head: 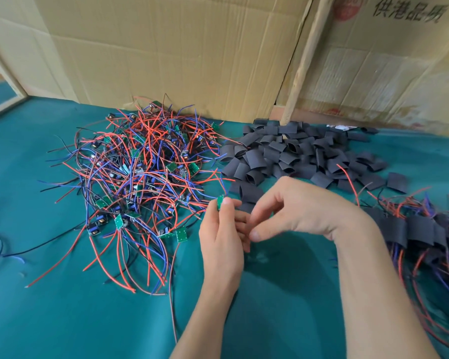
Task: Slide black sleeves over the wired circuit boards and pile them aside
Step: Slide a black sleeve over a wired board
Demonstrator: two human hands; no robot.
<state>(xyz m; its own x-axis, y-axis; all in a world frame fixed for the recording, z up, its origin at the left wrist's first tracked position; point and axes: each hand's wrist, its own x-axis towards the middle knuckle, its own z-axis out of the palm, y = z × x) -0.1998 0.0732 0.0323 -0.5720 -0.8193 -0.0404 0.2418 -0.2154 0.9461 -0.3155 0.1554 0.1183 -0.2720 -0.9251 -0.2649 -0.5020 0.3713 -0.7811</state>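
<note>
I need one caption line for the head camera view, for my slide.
Left hand pinches a green circuit board beside the right hand, between bare boards and black sleeves.

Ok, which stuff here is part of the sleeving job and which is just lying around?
Job: green board pinched in left hand; right hand; unsleeved board pile; black sleeves; sleeved pile.
Lying about: cardboard sheets; wooden stick.

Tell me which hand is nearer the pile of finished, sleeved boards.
Right. The right hand is beside the sleeved pile, its wrist almost against it; the left hand, pinching a green board, sits farther away.
</note>
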